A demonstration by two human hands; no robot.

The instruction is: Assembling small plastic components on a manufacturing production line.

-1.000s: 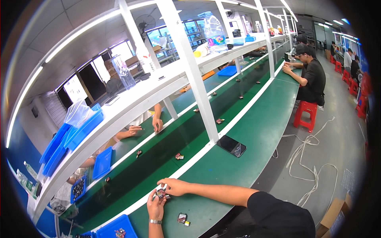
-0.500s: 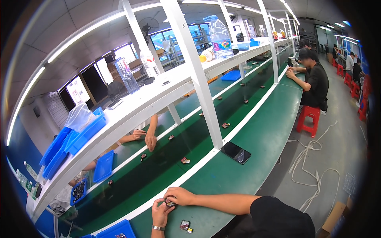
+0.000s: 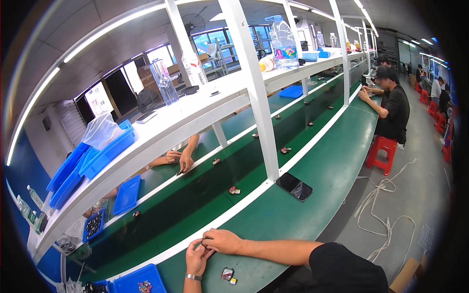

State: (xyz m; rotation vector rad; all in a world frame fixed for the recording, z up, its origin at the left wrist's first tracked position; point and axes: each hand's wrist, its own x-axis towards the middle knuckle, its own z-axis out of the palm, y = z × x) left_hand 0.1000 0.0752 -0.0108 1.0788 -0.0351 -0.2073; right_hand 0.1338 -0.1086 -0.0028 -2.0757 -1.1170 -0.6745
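My left hand [image 3: 197, 260] and my right hand [image 3: 222, 241] meet over the near edge of a green workbench. Between their fingertips both pinch a small dark electronic part [image 3: 205, 246], mostly covered by the fingers. A metal-banded watch is on my left wrist. Just right of that hand, on the green surface, lies a small assembly [image 3: 227, 274] with a dark reddish body and a yellow-and-white piece beside it.
A phone [image 3: 294, 187] lies on the bench by a white post [image 3: 259, 107]. Small assemblies [image 3: 234, 190] dot the green belt [image 3: 205, 195]. Blue trays [image 3: 159, 274] hold parts at lower left. Across the belt are a co-worker's hands [image 3: 185, 160]; another person [image 3: 393, 107] sits farther right.
The view has shifted slightly. My fingers have closed further over the part, hiding more of it. Across the belt, the co-worker's hand has drawn back and an assembly near it is gone from the belt.
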